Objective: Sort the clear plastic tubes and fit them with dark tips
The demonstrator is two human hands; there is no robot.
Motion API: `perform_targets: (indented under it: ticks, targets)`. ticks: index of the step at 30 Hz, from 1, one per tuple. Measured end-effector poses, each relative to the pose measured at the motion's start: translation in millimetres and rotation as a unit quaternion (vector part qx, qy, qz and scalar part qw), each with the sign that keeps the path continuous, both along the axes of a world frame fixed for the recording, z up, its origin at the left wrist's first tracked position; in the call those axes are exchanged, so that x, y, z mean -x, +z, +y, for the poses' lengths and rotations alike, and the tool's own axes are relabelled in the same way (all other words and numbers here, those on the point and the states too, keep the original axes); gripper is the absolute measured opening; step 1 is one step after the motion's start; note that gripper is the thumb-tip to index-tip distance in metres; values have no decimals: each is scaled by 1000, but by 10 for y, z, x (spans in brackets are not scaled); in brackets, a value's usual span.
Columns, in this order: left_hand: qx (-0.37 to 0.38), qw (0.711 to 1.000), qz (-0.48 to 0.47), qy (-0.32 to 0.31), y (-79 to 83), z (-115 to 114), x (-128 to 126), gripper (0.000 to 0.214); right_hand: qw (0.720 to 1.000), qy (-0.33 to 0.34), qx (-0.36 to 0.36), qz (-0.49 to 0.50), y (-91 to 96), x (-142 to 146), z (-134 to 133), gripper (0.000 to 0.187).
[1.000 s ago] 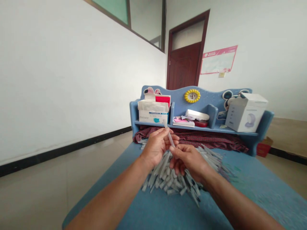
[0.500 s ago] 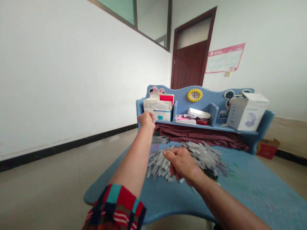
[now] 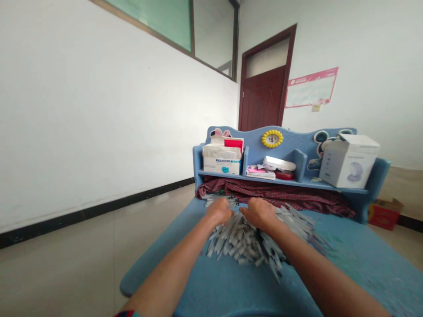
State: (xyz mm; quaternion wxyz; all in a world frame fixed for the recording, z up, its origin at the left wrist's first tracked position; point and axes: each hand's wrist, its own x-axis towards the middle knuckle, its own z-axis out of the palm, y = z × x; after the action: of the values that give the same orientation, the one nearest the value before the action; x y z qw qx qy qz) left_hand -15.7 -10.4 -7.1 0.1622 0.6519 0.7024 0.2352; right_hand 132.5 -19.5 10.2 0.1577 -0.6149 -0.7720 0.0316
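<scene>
A pile of clear plastic tubes (image 3: 243,244) lies on the blue desk (image 3: 224,288). The left hand (image 3: 220,212) is at the pile's far left edge, its fingers curled in; whether they grip a tube, I cannot tell, as the back of the hand hides them. The right hand (image 3: 260,213) is over the back of the pile, just beside the left, fingers bent down and mostly hidden, so their opening and any hold cannot be told either. Behind the pile lies a dark red checked cloth (image 3: 274,196), under a blue shelf (image 3: 254,131). Beyond the pile, on that shelf, stand a mask box (image 3: 221,165) to its left and a white box (image 3: 350,162) to its right.
</scene>
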Motion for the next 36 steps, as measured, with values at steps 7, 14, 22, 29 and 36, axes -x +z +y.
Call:
perform_targets:
  ticks: [7,14,22,29,36]
  targets:
    - [-40,990,131,10,45,50,64,18,1000,19,-21,-4,-38,-89,-27,45]
    - [-58,972,229,-7,-60,272,323,19,985,140,-68,80,-192,-465,-253,40]
    - [-66,952,294,-62,-359,451,435,22,965,204,-27,161,-420,-700,-313,41]
    - [-54,947,309,-64,-398,490,493,22,960,209,-32,186,-484,-723,-232,41]
    - [-54,952,287,-92,-302,385,596,17,956,211,-29,202,-450,-709,-196,40]
